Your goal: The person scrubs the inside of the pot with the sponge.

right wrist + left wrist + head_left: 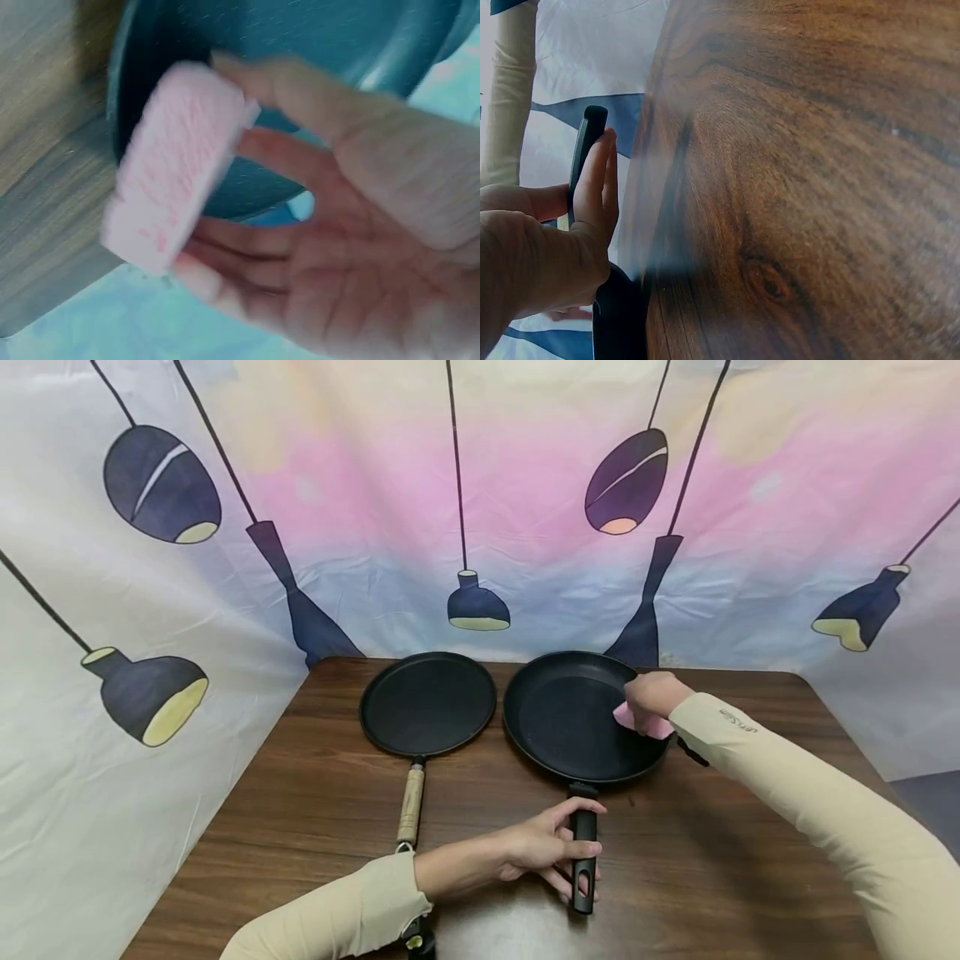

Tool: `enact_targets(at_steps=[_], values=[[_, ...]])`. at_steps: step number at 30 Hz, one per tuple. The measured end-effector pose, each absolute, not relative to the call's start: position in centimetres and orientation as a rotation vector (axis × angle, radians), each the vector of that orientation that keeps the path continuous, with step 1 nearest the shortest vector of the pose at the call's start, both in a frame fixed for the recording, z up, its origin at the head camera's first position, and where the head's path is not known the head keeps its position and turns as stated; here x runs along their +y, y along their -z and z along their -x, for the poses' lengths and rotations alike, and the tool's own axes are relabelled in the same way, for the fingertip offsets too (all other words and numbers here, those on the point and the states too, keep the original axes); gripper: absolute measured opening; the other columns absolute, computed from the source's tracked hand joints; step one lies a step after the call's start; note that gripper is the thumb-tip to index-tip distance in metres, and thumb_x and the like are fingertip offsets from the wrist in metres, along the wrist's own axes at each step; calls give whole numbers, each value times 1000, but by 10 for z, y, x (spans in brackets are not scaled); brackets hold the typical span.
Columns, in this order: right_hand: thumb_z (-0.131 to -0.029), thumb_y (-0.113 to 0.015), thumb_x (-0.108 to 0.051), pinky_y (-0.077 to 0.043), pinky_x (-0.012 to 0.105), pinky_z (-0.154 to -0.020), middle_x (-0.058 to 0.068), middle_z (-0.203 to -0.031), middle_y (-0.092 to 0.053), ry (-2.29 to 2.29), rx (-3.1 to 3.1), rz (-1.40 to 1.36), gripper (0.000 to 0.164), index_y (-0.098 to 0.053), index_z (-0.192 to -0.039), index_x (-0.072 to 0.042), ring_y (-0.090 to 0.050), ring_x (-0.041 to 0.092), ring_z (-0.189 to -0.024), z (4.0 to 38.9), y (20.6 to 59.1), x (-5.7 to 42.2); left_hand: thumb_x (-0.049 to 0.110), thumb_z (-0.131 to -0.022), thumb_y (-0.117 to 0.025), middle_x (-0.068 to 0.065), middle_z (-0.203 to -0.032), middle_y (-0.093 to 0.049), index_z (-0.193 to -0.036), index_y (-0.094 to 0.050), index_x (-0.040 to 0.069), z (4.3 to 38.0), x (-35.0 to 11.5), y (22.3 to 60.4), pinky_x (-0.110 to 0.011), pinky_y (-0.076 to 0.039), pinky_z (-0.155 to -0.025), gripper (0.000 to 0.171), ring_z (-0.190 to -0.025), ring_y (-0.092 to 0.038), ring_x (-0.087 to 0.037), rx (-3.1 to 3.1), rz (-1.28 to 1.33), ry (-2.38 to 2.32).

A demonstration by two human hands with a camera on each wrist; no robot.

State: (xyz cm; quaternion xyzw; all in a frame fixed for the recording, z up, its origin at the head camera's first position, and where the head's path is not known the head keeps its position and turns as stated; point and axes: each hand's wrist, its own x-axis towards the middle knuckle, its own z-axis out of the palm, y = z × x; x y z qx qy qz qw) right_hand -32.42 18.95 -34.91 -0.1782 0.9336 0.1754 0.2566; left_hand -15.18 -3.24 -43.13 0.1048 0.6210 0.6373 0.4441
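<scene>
A black frying pan (573, 718) sits on the wooden table, its handle pointing toward me. My left hand (536, 847) grips the black handle (582, 827), thumb and fingers on either side; the left wrist view shows the handle (583, 150) between them. At the pan's right inner side, my right hand (654, 695) holds a pink sponge (657, 727). Seen from the right wrist, the sponge (176, 165) is a rough-faced block pinched between thumb and fingers, over the pan's rim. Whether it touches the pan there is unclear.
A flat black griddle pan (429, 703) with a wooden handle (410, 806) lies left of the frying pan, its handle running near my left forearm. The brown table (300, 827) ends at a hanging cloth (547, 560) printed with lamps.
</scene>
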Motion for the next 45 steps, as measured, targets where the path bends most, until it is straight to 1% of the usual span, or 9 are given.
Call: enact_targets(at_steps=[8, 14, 20, 24, 28, 32, 36, 39, 45], values=[[-85, -72, -46, -44, 28, -65, -3, -80, -56, -275, 2127, 442, 27, -73, -87, -19, -50, 14, -73, 317, 339, 181, 11, -104, -60, -28, -106, -72, -147, -43, 25, 151, -33, 434, -34, -62, -61, 49, -89, -76, -42, 1559, -245, -1579], [-89, -66, -44, -57, 35, -89, -3, -101, -66, -15, 1945, 502, 35, -75, -111, -18, -62, 12, -88, 320, 346, 173, 11, -104, -60, -22, -101, -74, -146, -44, 26, 150, -29, 434, -30, -61, -58, 47, -77, -75, -25, 1578, -251, -1565], [-95, -60, -35, -53, 28, -81, -4, -97, -65, 275, 1766, 565, 33, -74, -114, -13, -58, 10, -84, 338, 363, 168, 12, -104, -60, -22, -102, -73, -145, -45, 28, 155, -28, 437, -32, -61, -59, 47, -79, -75, -27, 1558, -258, -1556], [-100, -57, -35, -52, 27, -90, 3, -131, -64, 456, 1705, 618, 48, -61, -141, -10, -60, 10, -106, 348, 378, 162, 13, -104, -60, -21, -102, -73, -145, -44, 29, 155, -30, 440, -29, -60, -56, 47, -76, -73, -23, 1540, -258, -1552], [-103, -58, -31, -49, 33, -107, 9, -161, -42, 572, 1693, 708, 56, -46, -154, -12, -50, 14, -135, 352, 389, 156, 13, -104, -60, -19, -101, -74, -145, -43, 30, 156, -30, 441, -27, -60, -56, 47, -77, -74, -24, 1511, -272, -1534], [-100, -64, -27, -51, 28, -93, 7, -124, -68, 631, 1844, 827, 58, -45, -154, -20, -59, 10, -105, 356, 394, 148, 15, -105, -59, -20, -103, -75, -146, -43, 31, 158, -26, 438, -28, -60, -59, 47, -78, -74, -23, 1494, -293, -1516], [-98, -68, -26, -40, 24, -71, -1, -79, -58, 641, 2110, 942, 60, -47, -153, -18, -44, 11, -69, 359, 400, 137, 15, -105, -59, -21, -104, -75, -145, -44, 31, 159, -24, 436, -28, -61, -61, 46, -79, -75, -21, 1487, -295, -1493], [-95, -73, -32, -40, 26, -71, 2, -90, -61, 446, 2407, 1000, 62, -52, -150, -13, -48, 12, -75, 360, 403, 129, 14, -105, -59, -20, -103, -76, -145, -45, 31, 158, -23, 435, -28, -61, -61, 46, -80, -75, -21, 1482, -292, -1491], [-92, -77, -39, -50, 46, -92, 24, -129, -60, 16, 2765, 845, 66, -53, -149, -14, -58, 34, -109, 367, 409, 125, 13, -105, -59, -23, -104, -75, -145, -45, 30, 160, -25, 435, -28, -61, -59, 46, -79, -75, -20, 1483, -280, -1507]])
